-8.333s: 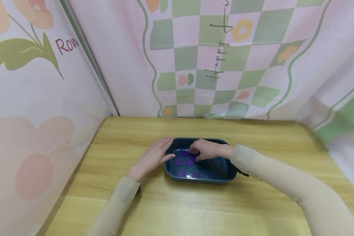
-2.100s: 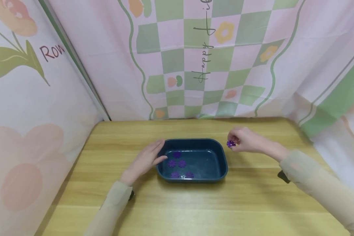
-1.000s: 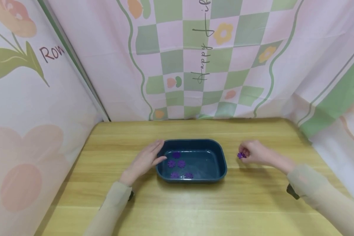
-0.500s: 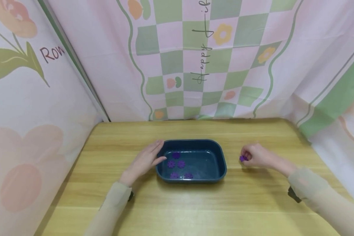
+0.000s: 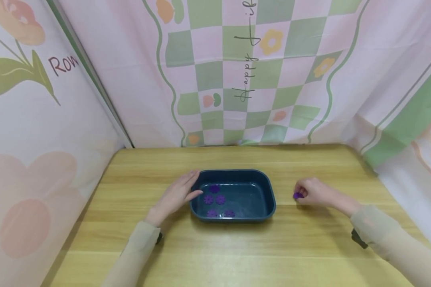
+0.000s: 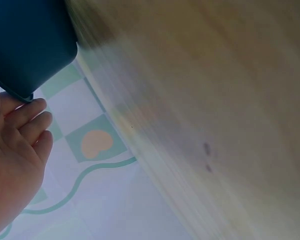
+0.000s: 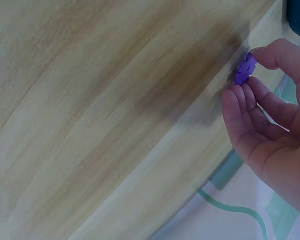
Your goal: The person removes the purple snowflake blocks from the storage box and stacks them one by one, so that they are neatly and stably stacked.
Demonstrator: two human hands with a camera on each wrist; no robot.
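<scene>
A dark blue rectangular tub (image 5: 269, 199) stands on the wooden table. Several purple flower-shaped discs (image 5: 220, 199) lie on its bottom, mostly toward the left. My left hand (image 5: 177, 195) rests against the tub's left end, fingers fairly straight at the rim and thumb reaching over it. In the left wrist view, fingertips of the left hand (image 6: 20, 145) touch the tub's rim (image 6: 25, 97). To the right of the tub, my right hand (image 5: 314, 192) pinches another purple flower-shaped disc (image 5: 297, 195) low at the tabletop. The right wrist view shows that disc (image 7: 245, 69) between thumb and fingertips.
The table (image 5: 237, 251) has wood grain and meets a checkered curtain (image 5: 244, 79) at its back edge. Printed cloth (image 5: 39, 139) hangs on the left side. Another curtain (image 5: 409, 131) hangs on the right.
Earlier my right hand was inside the tub among the discs. It then moved out to the right holding one disc and came down to the tabletop. My left hand stayed at the rim.
</scene>
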